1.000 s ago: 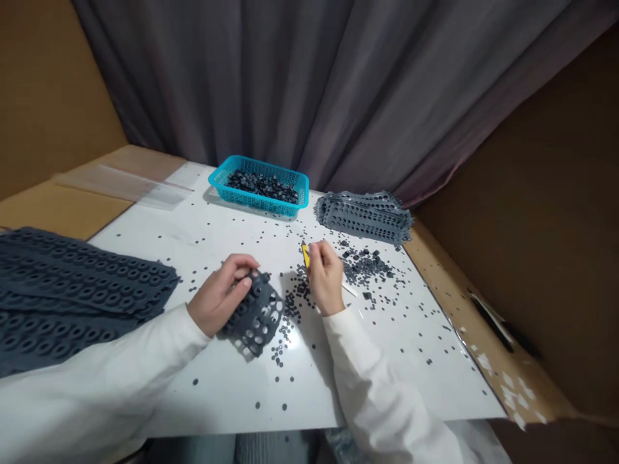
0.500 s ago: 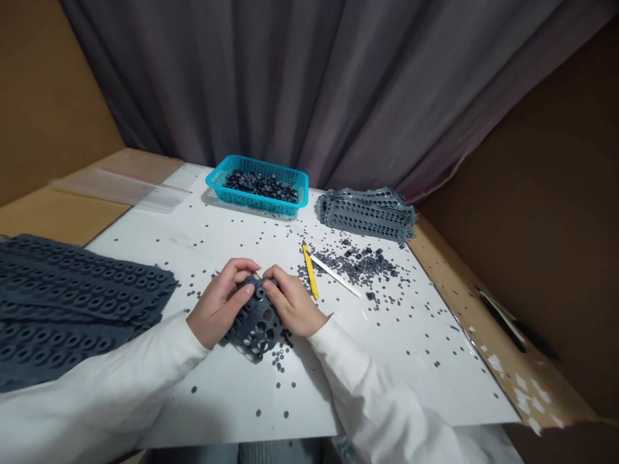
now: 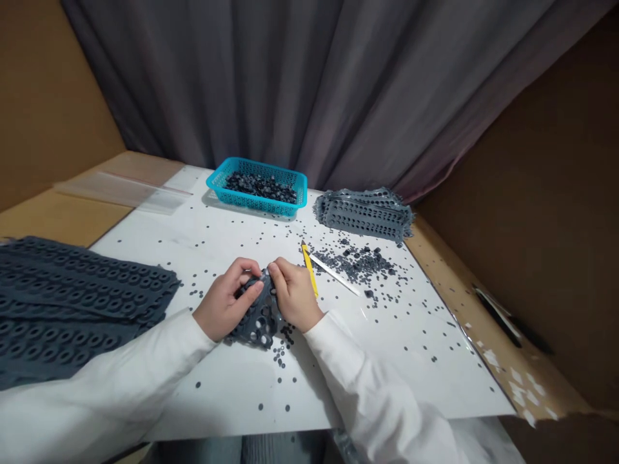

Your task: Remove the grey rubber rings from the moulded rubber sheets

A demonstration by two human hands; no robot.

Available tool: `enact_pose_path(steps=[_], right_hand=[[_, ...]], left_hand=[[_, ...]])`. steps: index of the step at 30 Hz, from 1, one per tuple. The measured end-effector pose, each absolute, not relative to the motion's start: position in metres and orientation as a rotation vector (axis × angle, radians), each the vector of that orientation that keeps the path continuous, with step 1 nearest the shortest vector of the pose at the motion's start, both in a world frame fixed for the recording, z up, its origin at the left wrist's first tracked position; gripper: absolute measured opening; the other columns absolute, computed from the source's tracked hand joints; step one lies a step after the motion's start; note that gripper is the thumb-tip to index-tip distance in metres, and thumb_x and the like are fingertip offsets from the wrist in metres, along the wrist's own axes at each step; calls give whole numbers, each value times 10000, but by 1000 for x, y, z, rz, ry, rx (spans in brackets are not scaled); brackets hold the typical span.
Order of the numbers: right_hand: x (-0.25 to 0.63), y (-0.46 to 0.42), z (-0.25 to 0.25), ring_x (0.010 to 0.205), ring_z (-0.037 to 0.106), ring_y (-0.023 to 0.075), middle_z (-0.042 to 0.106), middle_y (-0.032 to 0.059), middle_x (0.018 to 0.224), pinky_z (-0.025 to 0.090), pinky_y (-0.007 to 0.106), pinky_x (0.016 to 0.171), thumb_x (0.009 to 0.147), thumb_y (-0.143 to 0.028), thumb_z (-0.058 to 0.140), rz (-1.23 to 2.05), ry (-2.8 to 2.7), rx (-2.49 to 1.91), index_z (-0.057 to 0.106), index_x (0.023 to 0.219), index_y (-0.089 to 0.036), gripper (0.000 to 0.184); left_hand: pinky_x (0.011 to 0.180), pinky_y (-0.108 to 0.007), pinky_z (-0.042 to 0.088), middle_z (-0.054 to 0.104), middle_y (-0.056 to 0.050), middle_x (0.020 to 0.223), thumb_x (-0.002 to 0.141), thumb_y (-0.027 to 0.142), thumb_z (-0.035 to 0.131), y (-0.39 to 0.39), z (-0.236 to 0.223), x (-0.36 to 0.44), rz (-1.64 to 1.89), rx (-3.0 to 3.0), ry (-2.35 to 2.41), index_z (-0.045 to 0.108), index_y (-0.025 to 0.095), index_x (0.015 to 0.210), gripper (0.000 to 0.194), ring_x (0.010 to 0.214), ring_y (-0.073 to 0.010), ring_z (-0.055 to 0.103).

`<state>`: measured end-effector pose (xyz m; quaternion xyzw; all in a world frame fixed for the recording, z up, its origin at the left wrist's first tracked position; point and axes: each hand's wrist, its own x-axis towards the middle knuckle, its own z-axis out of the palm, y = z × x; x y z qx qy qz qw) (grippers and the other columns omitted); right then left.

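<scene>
A dark grey perforated rubber sheet (image 3: pixel 256 322) is bunched up between my two hands, low over the white board. My left hand (image 3: pixel 227 299) grips its left side, thumb on top and fingers curled behind. At its upper right edge, my right hand (image 3: pixel 294 293) is closed in a pinch on the sheet. Whatever lies between the right fingertips is hidden. Small dark discs (image 3: pixel 280 353) are scattered on the board just below the sheet. Close by my right hand lie a yellow-handled tool (image 3: pixel 309 267) and a white stick (image 3: pixel 334 274).
A blue basket (image 3: pixel 213 182) of small dark parts stands at the back. Punched grey sheets (image 3: pixel 365 216) are stacked at back right, near a pile of dark bits (image 3: pixel 362 263). More ring-studded sheets (image 3: pixel 72 303) lie left. Clear plastic bags (image 3: pixel 130 190) rest at back left.
My right fingers have closed tighter at the sheet's upper edge, and the sheet has turned and folded between my hands. The view has shifted slightly.
</scene>
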<state>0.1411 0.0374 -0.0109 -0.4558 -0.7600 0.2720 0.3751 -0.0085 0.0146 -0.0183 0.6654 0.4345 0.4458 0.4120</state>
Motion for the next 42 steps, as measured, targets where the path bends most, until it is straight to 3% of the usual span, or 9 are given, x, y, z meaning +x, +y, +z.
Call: enact_pose_path(steps=[7,11,17,23,29,33,35,42], right_hand=[[180,108,-2,526,379,144,415,-12,511,266,262,560,886,-330,331,362,-1733,-1512,372,577,-215,332],[184,168,31,660,506,173,587,56,682,323,269,650,892,-350,338,213,-1900,-1543,535,706,-178,320],[145,255,49,898,572,211,653,138,961,367,276,766,861,-306,438,304,-1993,-1656,604,945,-121,263],[132,287,47,849,615,241,680,159,866,410,297,752,807,-373,545,486,-2114,-1651,665,779,-78,320],[135,242,64,1000,574,173,635,99,1092,397,266,854,857,-284,481,484,-2134,-1431,635,1003,-119,269],[135,150,65,873,584,145,651,57,946,433,269,785,842,-316,520,561,-2314,-919,628,910,-148,211],[135,104,60,829,564,143,628,51,896,432,283,772,847,-339,519,578,-2444,-714,595,964,-157,229],[149,52,51,742,515,161,595,65,806,376,292,703,890,-282,441,260,-2769,-802,533,848,-156,162]], left_hand=[[576,-253,380,524,21,695,854,262,448,1,-9,-17,1203,1892,1210,456,224,938,93,588,-134,512],[572,-240,364,470,54,625,868,309,452,7,-5,-22,1204,1653,1266,453,235,1022,171,568,-125,481],[601,-246,401,514,35,697,824,382,527,20,-8,-23,1204,1268,1178,460,231,1039,270,626,-131,514],[725,-316,466,605,-24,873,764,317,603,27,-7,-27,1261,964,1001,366,231,1218,519,780,-181,610],[758,-333,464,643,-36,877,773,319,601,24,-8,-24,1316,1066,1030,273,213,1296,627,822,-192,615],[732,-323,461,649,-35,858,844,332,503,20,-13,-25,1303,1289,1045,290,203,1298,518,730,-167,606],[748,-329,458,658,-50,903,874,331,451,18,-14,-25,1275,1407,1033,279,200,1303,481,736,-168,612],[839,-306,422,678,-68,935,899,261,382,13,-14,-26,1088,1830,979,266,157,1300,430,902,-187,614]])
